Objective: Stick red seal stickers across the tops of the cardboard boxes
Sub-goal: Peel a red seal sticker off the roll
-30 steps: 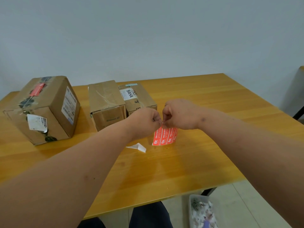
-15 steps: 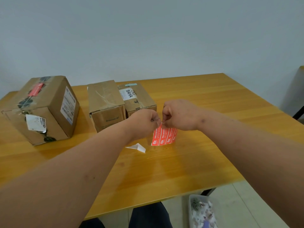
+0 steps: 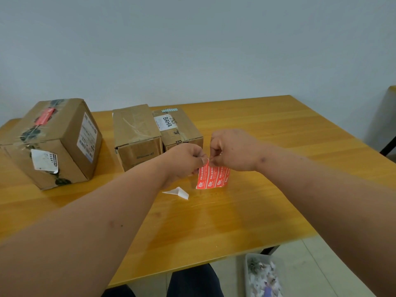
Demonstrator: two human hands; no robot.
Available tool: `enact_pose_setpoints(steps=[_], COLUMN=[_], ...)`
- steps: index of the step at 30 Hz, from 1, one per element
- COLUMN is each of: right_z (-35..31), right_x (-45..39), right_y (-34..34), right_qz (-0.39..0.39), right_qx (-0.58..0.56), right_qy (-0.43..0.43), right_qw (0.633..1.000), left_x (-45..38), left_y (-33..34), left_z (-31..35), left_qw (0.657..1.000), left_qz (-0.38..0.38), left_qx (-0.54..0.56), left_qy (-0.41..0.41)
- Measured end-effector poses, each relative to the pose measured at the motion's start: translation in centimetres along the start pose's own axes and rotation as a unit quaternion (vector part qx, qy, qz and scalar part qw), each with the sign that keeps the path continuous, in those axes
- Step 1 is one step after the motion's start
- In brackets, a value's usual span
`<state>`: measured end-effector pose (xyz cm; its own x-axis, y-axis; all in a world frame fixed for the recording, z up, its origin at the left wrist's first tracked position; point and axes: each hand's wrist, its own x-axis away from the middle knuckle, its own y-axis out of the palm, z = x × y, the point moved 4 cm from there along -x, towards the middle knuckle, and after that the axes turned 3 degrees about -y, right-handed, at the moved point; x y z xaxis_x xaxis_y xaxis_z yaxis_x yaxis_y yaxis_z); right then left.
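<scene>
Above the middle of the wooden table (image 3: 267, 133), both hands meet at the top edge of a red seal sticker sheet (image 3: 213, 177). Left hand (image 3: 186, 158): fingers curled, thumb and forefinger pinching the sheet's upper left corner. Right hand (image 3: 232, 150): fingers curled, tips pinching at the same top edge just beside the left thumb. Whether the right fingertips hold one sticker or the sheet's backing cannot be told at this size. Both hands are touching or nearly touching at the pinch.

Sheet hangs down from the pinch, slightly tilted, lower edge at or just above the tabletop; contact with the table cannot be told. Its face shows several narrow red strips side by side with white print, unreadable.

Just left of the sheet's lower edge, a small folded scrap of white paper (image 3: 177, 192) lies flat on the table, apart from the sheet.

Behind the hands, two small cardboard boxes stand side by side, touching: the plain taped box (image 3: 135, 127) on the left, the box with a white "BAHA" label (image 3: 175, 125) on the right. No red sticker visible on either top.

Well to the left, apart from the pair, a larger cardboard box (image 3: 57, 142) stands at an angle, with a red seal sticker (image 3: 44, 116) lying across its top seam and white shipping labels on its sides.

On the floor at lower right, beside the table's near edge, a clear plastic bin (image 3: 264, 277) holds mixed scraps.
</scene>
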<state>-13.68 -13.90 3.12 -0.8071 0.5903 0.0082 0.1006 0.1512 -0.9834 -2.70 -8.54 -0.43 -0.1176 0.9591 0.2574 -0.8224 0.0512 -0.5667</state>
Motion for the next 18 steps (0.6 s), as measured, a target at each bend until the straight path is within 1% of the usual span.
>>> enact_pose_setpoints(steps=[4, 9, 14, 18], right_z=[0.5, 1.0, 0.8, 0.5], right_x=[-0.1, 0.2, -0.1, -0.1], right_y=[0.2, -0.4, -0.1, -0.2], right_qz=[-0.008, -0.007, 0.000, 0.002], right_qx=[-0.017, -0.041, -0.011, -0.023], right_qy=[0.014, 0.036, 0.020, 0.017], right_qw=[1.000, 0.998, 1.000, 1.000], left_x=[0.0, 0.0, 0.1, 0.1], left_y=[-0.2, -0.7, -0.9, -1.2], left_z=[-0.3, -0.3, 0.1, -0.2], left_qw=[1.000, 1.000, 1.000, 1.000], left_qz=[-0.005, -0.006, 0.002, 0.001], left_qx=[0.021, 0.012, 0.006, 0.015], left_qy=[-0.009, -0.015, 0.000, 0.004])
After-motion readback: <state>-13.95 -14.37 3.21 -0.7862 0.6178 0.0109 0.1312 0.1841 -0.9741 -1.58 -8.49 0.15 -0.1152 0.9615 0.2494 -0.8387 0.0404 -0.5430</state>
